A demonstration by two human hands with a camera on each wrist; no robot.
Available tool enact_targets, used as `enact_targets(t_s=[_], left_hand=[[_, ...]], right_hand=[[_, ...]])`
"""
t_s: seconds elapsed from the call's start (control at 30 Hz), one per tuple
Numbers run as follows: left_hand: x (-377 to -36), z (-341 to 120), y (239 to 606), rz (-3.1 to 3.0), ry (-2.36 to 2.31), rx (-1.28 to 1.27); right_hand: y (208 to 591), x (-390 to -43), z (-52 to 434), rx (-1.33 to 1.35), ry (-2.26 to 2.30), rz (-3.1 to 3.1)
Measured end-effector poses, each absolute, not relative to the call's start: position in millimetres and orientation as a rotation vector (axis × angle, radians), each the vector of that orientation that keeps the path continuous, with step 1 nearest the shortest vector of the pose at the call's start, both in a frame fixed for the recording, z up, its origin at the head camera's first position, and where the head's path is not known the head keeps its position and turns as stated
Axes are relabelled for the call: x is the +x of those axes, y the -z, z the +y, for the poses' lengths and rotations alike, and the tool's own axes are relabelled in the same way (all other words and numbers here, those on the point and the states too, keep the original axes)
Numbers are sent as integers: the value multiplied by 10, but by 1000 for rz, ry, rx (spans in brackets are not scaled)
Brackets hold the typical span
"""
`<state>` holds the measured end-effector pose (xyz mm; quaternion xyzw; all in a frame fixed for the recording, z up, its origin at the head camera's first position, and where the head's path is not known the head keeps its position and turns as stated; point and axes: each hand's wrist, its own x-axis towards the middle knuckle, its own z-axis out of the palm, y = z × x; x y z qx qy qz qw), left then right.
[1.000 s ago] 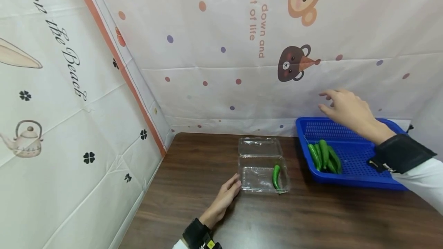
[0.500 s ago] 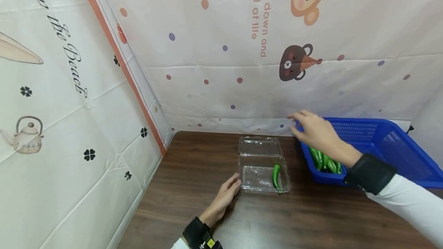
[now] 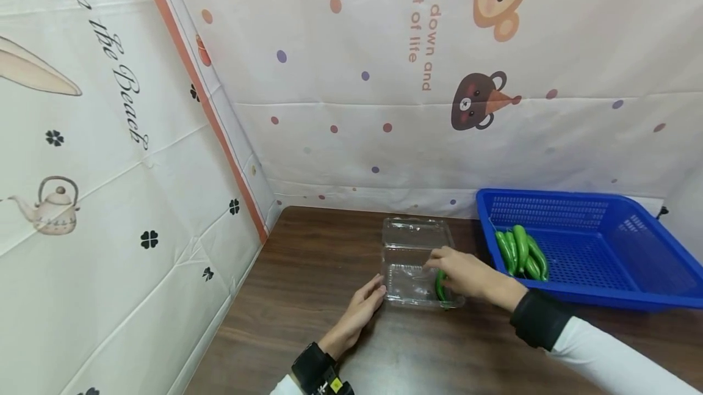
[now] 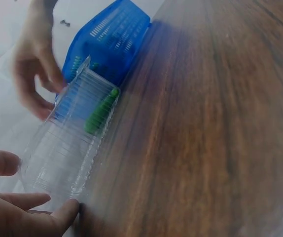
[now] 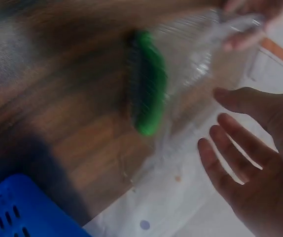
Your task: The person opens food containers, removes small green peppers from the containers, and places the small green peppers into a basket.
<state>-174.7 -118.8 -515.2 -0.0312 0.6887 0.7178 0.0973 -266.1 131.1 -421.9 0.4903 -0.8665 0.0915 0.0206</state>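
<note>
A clear plastic clamshell box (image 3: 403,285) lies opened out on the table, its lid (image 3: 414,233) toward the wall. One green chili pepper (image 3: 440,290) lies along the right side of the box's near half. My left hand (image 3: 359,309) touches the box's left side with fingers extended. Over the right part of the box hovers my right hand (image 3: 464,273), partly hiding the pepper in the head view. In the right wrist view, the fingers of this hand (image 5: 255,158) are spread and relaxed with nothing between them, apart from the pepper (image 5: 155,89).
To the right stands a blue perforated plastic basket (image 3: 604,298), with several green chili peppers (image 3: 519,251) heaped at its left end. A printed white cloth (image 3: 329,157) hangs behind and left of the brown wooden table (image 3: 307,248).
My right hand has moved left and down, from above the blue basket to over the clear box. My left hand stays at the box's left side.
</note>
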Motion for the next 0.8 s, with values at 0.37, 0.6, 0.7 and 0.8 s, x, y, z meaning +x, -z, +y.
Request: enact_targets(t_s=[0.37, 0.6, 0.7, 0.8], left_hand=[[-1750, -1198, 5132, 2046, -2113, -88], [-1757, -1186, 5137, 2060, -2096, -100], [-1751, -1178, 5152, 2057, -2100, -98], [-1745, -1179, 5155, 2059, -2105, -95]], right_hand=[[4510, -2662, 1265, 1534, -30, -2624], [4586, -2716, 1219, 1492, -52, -2712], [4619, -2723, 1206, 1487, -96, -2713], [4636, -2726, 1188, 1491, -107, -2709]])
